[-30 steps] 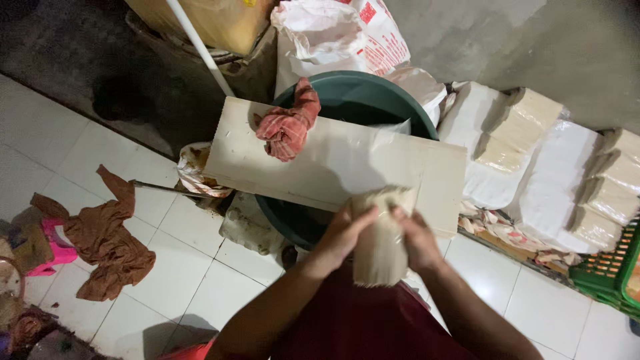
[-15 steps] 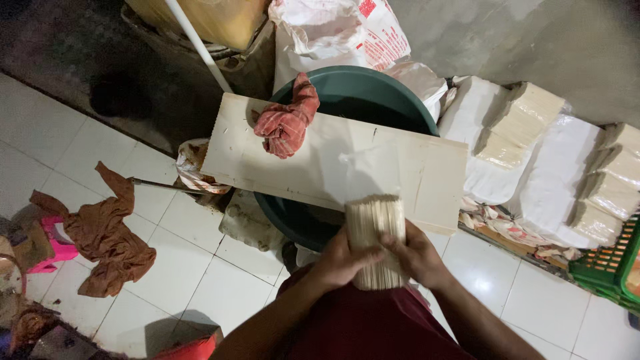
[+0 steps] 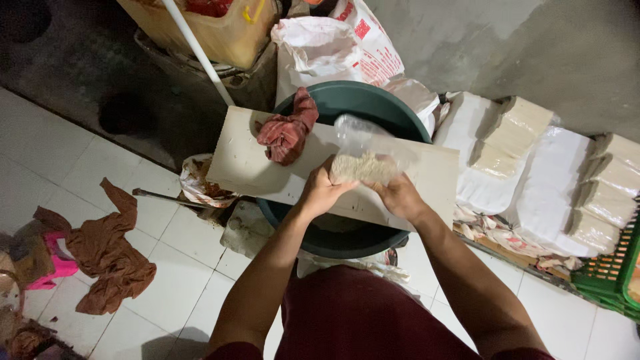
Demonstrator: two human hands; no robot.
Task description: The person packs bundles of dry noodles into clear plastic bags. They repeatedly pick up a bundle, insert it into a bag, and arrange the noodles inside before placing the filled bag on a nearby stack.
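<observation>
**Kid:** White floor tiles (image 3: 73,160) and a grey wall (image 3: 533,47) are all around. What is in the middle?

**Friend:** A bundle of thin pale sticks (image 3: 363,168). It is on a white board (image 3: 267,167), and a clear plastic bag (image 3: 363,137) is over its far end.

**Kid:** Who holds it?

**Friend:** The person's two hands. The left hand (image 3: 321,191) is curled around the left side of the bundle. The right hand (image 3: 399,195) is curled around the right side. Both squeeze it between them.

**Kid:** What is under the board?

**Friend:** A big green tub (image 3: 373,100). The board lies across its top.

**Kid:** And that red thing?

**Friend:** A red rag (image 3: 287,130), bunched up on the board, just left of the bundle.

**Kid:** What is on the right?

**Friend:** Wrapped white packs (image 3: 533,160) lie in rows by the wall. A green basket (image 3: 610,267) is at the edge.

**Kid:** And behind the tub?

**Friend:** A white sack (image 3: 320,43), a white pole (image 3: 197,47) and a yellow jug (image 3: 220,30).

**Kid:** On the left?

**Friend:** A brown cloth (image 3: 110,250) lies crumpled on the tiles, well apart from the hands.
</observation>
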